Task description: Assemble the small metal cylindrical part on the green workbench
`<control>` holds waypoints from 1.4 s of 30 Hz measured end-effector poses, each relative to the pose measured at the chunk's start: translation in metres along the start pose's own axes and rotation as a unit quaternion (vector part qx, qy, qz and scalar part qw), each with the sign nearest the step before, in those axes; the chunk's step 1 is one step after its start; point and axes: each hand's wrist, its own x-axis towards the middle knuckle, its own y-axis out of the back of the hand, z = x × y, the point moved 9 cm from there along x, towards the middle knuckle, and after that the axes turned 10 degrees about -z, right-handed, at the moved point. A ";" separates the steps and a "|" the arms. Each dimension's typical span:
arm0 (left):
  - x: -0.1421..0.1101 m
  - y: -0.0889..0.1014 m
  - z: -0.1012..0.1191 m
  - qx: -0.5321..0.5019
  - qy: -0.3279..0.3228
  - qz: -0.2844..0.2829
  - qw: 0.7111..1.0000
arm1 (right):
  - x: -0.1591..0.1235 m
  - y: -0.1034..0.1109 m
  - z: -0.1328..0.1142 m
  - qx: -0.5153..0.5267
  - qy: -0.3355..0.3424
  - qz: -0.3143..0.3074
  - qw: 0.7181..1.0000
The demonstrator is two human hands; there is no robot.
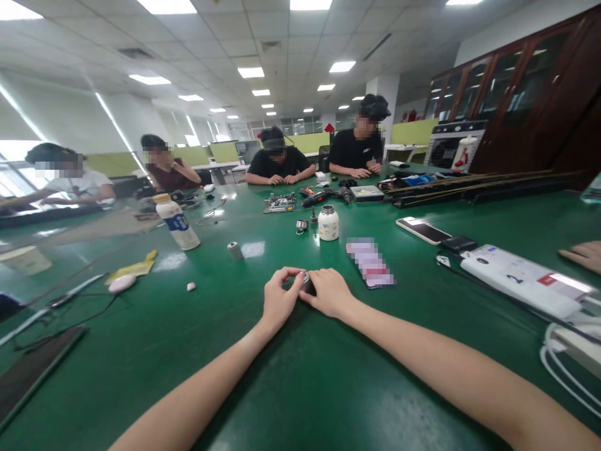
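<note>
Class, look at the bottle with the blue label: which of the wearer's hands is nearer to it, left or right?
Left. The left hand holds the small cylinder from the left, toward the bottle; the right hand is at the cylinder's right, farther away.

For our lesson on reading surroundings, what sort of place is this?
Probably a shared office workroom: a long glossy green table, tall dark-wood glass-door cabinets and low yellow-green partition panels show it.

Both hands [303,293] hold a small dark cylinder [307,285]; a white jar [328,223] stands beyond.
</note>
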 end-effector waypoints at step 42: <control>-0.021 0.040 0.027 0.172 -0.101 0.107 0.974 | -0.002 -0.002 -0.009 0.019 0.043 0.037 0.998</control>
